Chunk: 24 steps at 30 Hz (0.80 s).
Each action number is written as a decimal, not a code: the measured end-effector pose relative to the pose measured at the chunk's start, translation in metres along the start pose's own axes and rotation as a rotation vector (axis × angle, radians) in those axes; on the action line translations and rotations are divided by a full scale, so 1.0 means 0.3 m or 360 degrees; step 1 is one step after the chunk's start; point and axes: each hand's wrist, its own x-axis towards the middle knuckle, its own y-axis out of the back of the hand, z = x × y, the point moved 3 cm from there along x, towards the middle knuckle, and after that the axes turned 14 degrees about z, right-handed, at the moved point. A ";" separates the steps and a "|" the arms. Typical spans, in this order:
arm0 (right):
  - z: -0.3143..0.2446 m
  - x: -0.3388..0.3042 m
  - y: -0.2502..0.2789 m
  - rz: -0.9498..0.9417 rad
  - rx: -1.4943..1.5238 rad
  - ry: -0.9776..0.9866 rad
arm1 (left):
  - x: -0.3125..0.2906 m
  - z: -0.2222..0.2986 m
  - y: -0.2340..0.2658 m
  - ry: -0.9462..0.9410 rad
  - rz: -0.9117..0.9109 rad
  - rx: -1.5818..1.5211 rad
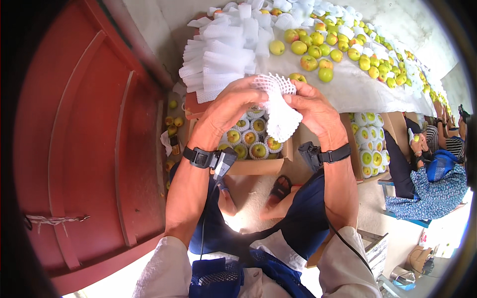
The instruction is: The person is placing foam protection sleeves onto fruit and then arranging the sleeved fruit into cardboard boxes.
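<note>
By white sheeting (367,99), curled hands (237,102) (314,110) pinch foam netting (283,115)

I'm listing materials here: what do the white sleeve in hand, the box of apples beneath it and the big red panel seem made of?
White sleeve: probably soft plastic foam, matte; its open mesh folds loosely.
Box: likely cardboard, dull brown; its walls look thin and flat.
Red panel: perhaps painted metal, faintly glossy, with raised ribs; painted wood remains possible.

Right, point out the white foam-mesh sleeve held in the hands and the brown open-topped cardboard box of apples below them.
White foam-mesh sleeve (284,118), head view: on its lower, hanging part.
Brown open-topped cardboard box (253,167), head view: on its near wall.
</note>
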 end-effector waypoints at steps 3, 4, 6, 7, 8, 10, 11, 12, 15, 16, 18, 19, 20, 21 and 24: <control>-0.012 -0.003 -0.018 0.0172 0.0065 0.0091 | -0.017 0.019 -0.022 -0.0045 0.0040 0.0075; -0.006 0.001 -0.009 0.0171 0.0061 0.0090 | -0.024 0.029 -0.033 -0.0072 0.0097 0.0158; 0.010 0.019 0.010 0.0266 0.0062 0.0143 | -0.013 0.018 -0.016 -0.0143 0.0151 0.0274; 0.015 0.023 0.005 0.0252 0.0061 0.0142 | -0.009 0.014 -0.003 -0.0211 0.0205 0.0394; 0.017 0.024 -0.001 0.0301 0.0024 0.0195 | -0.006 0.010 0.003 -0.0219 0.0217 0.0395; 0.024 0.025 -0.010 0.0350 -0.0021 0.0251 | 0.009 0.001 0.012 -0.0311 0.0356 0.0392; 0.027 0.028 -0.014 0.0420 -0.0057 0.0330 | 0.013 -0.002 0.014 -0.0318 0.0361 0.0389; 0.024 0.026 -0.016 0.0494 -0.0096 0.0413 | 0.017 -0.004 0.014 -0.0332 0.0417 0.0522; 0.021 0.020 -0.036 0.0667 -0.0169 0.0496 | 0.021 -0.005 0.005 -0.0402 0.0537 0.0654; 0.023 0.023 -0.049 0.0656 -0.0171 0.0500 | 0.018 -0.001 0.004 -0.0451 0.0603 0.0662; 0.017 0.026 -0.057 0.0756 -0.0246 0.0695 | 0.032 -0.026 0.001 -0.0616 0.0676 0.0663; 0.033 0.042 -0.048 0.0751 -0.0254 0.0703 | 0.035 -0.030 0.000 -0.0773 0.0740 0.0664; 0.053 0.062 -0.032 0.0785 -0.0280 0.0843 | 0.040 -0.042 0.002 -0.0781 0.0742 0.0657; 0.055 0.069 -0.029 0.0821 -0.0304 0.0980 | 0.036 -0.040 -0.006 -0.0836 0.0793 0.0726; 0.062 0.067 -0.031 0.0979 -0.0519 0.1074 | 0.024 -0.025 -0.019 -0.0926 0.0886 0.0836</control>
